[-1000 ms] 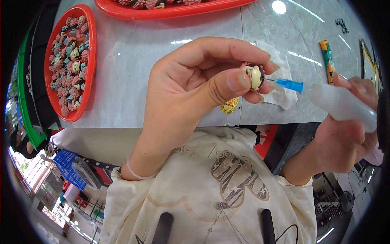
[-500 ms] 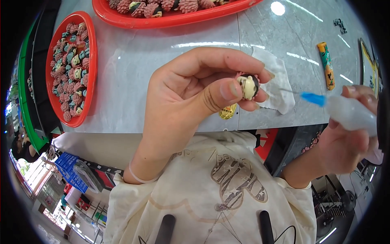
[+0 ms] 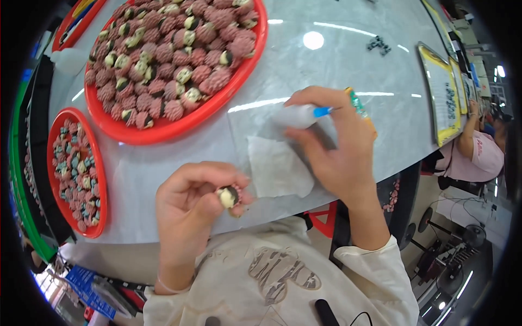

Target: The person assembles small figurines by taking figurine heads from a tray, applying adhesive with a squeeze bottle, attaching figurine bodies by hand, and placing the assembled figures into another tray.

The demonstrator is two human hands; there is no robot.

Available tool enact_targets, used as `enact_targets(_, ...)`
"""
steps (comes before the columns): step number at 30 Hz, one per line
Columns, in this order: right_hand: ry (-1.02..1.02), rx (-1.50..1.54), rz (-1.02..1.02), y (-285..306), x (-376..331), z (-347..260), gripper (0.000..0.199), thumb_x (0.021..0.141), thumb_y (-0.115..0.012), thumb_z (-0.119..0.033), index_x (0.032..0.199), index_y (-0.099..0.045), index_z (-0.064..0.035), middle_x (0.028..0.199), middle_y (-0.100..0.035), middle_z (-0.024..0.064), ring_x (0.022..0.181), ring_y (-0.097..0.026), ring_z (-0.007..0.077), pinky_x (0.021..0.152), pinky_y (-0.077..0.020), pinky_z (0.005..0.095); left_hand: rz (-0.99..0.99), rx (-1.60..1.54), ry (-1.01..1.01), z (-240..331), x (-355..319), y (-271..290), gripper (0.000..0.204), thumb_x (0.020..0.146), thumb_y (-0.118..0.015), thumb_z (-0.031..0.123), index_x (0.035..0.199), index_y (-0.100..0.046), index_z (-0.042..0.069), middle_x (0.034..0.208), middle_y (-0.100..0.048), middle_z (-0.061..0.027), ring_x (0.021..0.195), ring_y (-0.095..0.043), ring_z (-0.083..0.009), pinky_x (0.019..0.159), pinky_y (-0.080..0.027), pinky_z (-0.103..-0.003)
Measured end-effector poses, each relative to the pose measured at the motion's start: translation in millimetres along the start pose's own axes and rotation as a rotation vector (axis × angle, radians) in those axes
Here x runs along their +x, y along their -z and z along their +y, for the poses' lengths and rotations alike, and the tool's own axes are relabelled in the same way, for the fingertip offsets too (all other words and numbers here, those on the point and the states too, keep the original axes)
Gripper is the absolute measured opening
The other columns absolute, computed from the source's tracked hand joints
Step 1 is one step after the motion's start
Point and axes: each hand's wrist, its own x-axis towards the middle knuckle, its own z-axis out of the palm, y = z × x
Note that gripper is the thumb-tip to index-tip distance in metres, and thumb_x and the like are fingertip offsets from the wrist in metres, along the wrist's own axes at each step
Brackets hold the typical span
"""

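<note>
My left hand (image 3: 187, 209) pinches a small figurine (image 3: 227, 198) between thumb and fingers. The figurine has a cream face, a dark cap and pink ridged parts, and is held just above the table's near edge. In my right hand (image 3: 342, 152), thumb and fingers grip a translucent white squeeze bottle (image 3: 293, 116) lying sideways. Its blue nozzle base (image 3: 322, 111) points right, with a thin tip toward my palm. Below the bottle a white cloth (image 3: 280, 171) lies flat on the table. Behind the right hand, a green and orange tube (image 3: 358, 103) is partly hidden.
A large red tray (image 3: 163, 133) heaped with pink figurines stands at the far left. A smaller red tray (image 3: 101, 190) of similar pieces is nearer. Small black parts (image 3: 379, 45) and a yellow-edged tray (image 3: 439, 100) lie right. A person in pink (image 3: 481, 155) is beyond.
The view has shifted, showing more of the large tray. My right hand has come in from the far right; the bottle's nozzle, which pointed left, now points right. My left hand keeps the figurine.
</note>
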Motion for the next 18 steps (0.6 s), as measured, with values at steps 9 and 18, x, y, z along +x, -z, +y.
enact_targets(9, -0.198, -0.273, 0.205, 86, 45, 69, 0.017, 0.069, -0.051, 0.001, 0.087, -0.053, 0.0018, 0.084, -0.055, 0.0073, 0.072, -0.052, 0.0115, 0.068, -0.0401, 0.0202, -0.026, 0.0, -0.001, 3, 2, 0, 0.03, 0.071, -0.061, 0.02, 0.085, -0.049, -0.002, 0.084, -0.051, -0.0147, 0.07, -0.054, -0.0173, 0.055, -0.045, -0.022)
enact_targets(18, -0.268, -0.164, 0.172, 78, 34, 63, 0.017, 0.072, -0.052, -0.003, 0.089, -0.053, 0.0015, 0.083, -0.053, 0.0061, 0.071, -0.051, 0.0126, 0.067, -0.0403, 0.0208, -0.073, -0.01, 0.0, 1, -2, 2, 0.029, 0.07, -0.061, 0.018, 0.087, -0.049, -0.003, 0.086, -0.051, -0.0128, 0.073, -0.054, -0.0161, 0.059, -0.047, -0.022)
